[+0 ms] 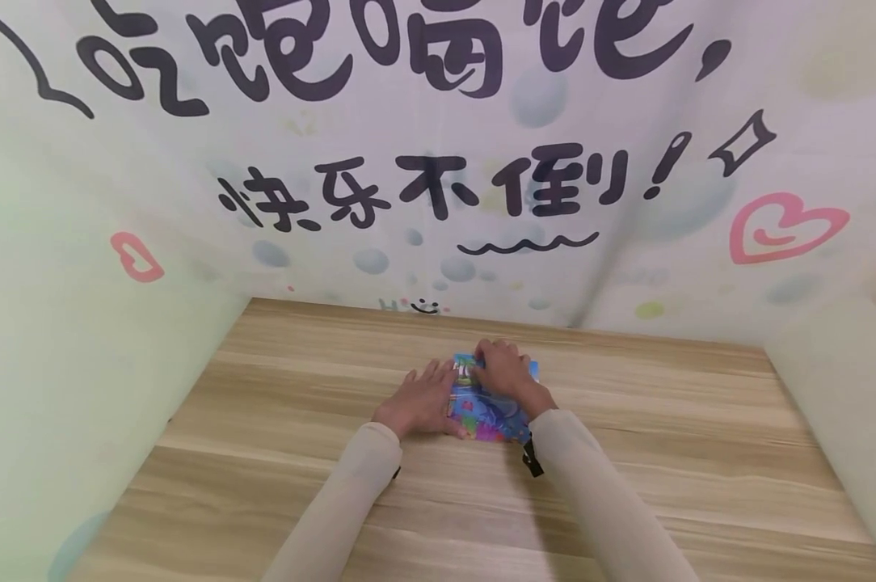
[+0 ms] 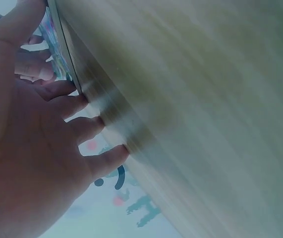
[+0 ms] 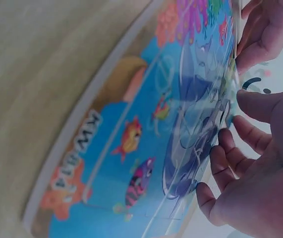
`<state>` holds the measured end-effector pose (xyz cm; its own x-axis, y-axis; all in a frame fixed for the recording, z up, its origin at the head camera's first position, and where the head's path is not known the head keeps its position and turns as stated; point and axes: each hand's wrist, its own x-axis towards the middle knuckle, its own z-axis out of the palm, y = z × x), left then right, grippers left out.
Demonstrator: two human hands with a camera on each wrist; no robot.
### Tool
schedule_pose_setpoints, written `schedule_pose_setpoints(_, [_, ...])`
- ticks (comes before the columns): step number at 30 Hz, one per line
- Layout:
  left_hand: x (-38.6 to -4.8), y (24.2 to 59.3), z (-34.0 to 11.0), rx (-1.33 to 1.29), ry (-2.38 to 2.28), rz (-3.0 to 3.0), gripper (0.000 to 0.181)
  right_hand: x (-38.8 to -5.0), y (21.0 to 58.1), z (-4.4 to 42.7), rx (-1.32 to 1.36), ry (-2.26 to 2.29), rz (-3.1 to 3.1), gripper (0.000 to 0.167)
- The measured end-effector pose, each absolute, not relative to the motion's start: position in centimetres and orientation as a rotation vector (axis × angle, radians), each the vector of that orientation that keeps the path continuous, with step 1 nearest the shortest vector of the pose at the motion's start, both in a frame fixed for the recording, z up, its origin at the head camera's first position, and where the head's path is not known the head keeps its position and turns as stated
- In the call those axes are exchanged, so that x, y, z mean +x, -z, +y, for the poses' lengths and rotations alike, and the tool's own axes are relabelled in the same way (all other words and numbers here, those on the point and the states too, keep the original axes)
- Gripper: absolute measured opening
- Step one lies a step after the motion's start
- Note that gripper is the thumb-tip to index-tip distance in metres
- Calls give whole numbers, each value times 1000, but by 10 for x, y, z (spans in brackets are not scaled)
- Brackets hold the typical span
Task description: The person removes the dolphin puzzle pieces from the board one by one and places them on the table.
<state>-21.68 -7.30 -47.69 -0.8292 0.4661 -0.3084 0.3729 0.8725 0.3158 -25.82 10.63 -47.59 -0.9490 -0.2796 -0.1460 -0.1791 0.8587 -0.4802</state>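
A thin, flat sea-themed board [image 1: 485,416] lies on the wooden table, blue with a dolphin, fish and coral. In the right wrist view the board [image 3: 131,119] has a glossy, see-through surface and the marking "KW814". My left hand [image 1: 423,400] lies along the board's left side, fingers spread. The left wrist view shows several fingertips [image 2: 115,154] of it touching the table, the thumb near the board's edge. Over the upper part of the board is my right hand [image 1: 507,370]. Its bent fingertips [image 3: 219,156] touch the glossy face, and its thumb stands apart from the index finger.
The wood-grain table [image 1: 278,404] meets a white printed backdrop [image 1: 380,234] behind the board. Pale side panels stand at left [image 1: 67,356] and right [image 1: 838,380]. A black strap end [image 1: 531,459] hangs by the right wrist.
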Motion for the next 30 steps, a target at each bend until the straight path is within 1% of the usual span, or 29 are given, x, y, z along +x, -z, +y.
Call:
schedule_pose_setpoints(8, [-218, 477, -71, 626, -347, 2665, 110, -262, 485, 114, -378, 1029, 2851, 13])
schedule_pose_setpoints(14, [-217, 477, -68, 633, -353, 2668, 110, -261, 484, 124, -369, 1297, 2786, 12])
schedule_pose_setpoints(17, [-218, 478, -68, 637, -354, 2671, 111, -263, 484, 135, -304, 1396, 2714, 14])
schedule_pose_setpoints(24, [-218, 482, -71, 632, -363, 2658, 116, -262, 483, 173, 11, 1473, 2611, 19])
schedule_pose_setpoints(30, [-218, 483, -73, 627, -343, 2653, 114, -262, 479, 213, 69, 1425, 2639, 22])
